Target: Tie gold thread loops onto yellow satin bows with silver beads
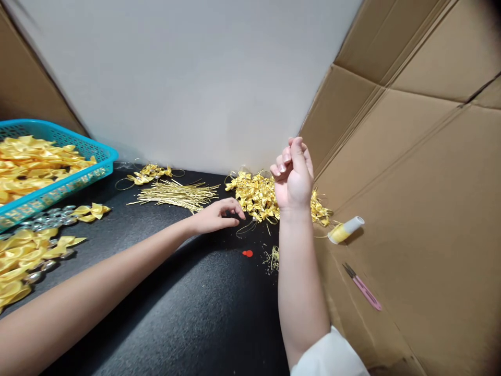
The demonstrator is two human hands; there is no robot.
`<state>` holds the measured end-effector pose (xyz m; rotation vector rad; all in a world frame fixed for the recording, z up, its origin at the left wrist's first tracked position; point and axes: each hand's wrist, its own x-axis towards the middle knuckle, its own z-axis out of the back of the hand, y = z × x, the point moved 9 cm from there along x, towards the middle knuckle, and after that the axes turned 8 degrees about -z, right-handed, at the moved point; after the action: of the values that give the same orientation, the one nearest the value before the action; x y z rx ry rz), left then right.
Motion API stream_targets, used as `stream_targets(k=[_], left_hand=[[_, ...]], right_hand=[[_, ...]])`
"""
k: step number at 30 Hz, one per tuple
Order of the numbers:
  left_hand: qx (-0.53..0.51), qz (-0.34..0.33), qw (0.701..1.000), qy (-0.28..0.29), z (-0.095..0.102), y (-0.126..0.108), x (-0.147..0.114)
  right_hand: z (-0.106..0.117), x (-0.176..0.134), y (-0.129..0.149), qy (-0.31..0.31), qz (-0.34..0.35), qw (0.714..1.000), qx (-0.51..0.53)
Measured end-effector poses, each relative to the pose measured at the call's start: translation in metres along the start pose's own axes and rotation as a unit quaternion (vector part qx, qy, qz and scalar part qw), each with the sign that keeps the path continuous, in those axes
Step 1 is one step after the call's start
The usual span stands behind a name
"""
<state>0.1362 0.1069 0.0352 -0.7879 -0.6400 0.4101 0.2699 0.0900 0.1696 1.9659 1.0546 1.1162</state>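
My left hand (219,215) is low over the black table with its thumb apart from its loosely bent fingers. Nothing shows in its grasp. It lies between a bundle of gold twist ties (178,194) and a heap of yellow ribbon bows (254,196). Raised in front of that heap, my right hand (293,177) has its palm side towards me, with thumb and index finger pinched and the other fingers curled. Whatever it may hold is too small or hidden to make out. A thin gold loop (246,230) lies just below my left fingertips.
At left, a blue basket (111,156) holds many yellow bows, with more bows (27,256) and silvery beads (50,216) in front. A yellow thread spool (345,230) and pink thread snips (364,287) lie on cardboard at right. Red dots (248,253) and thread scraps (273,257) lie mid-table.
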Motion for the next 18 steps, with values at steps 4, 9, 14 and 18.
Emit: stream_targets(k=[4, 9, 14, 18], left_hand=[[0.005, 0.005, 1.0, -0.024, 0.0, -0.009, 0.003], [0.01, 0.002, 1.0, -0.005, -0.029, -0.01, 0.009], [-0.008, -0.002, 1.0, 0.02, -0.044, -0.003, 0.015], [-0.026, -0.004, 0.999, 0.035, -0.047, -0.001, 0.018]], right_hand=[[0.0, 0.0, -0.002, -0.011, -0.009, 1.0, -0.015], [0.0, 0.0, -0.002, -0.008, -0.007, 1.0, 0.012], [0.002, 0.0, -0.002, -0.015, -0.004, 1.0, -0.017], [0.004, 0.002, -0.003, -0.008, -0.002, 1.0, -0.021]])
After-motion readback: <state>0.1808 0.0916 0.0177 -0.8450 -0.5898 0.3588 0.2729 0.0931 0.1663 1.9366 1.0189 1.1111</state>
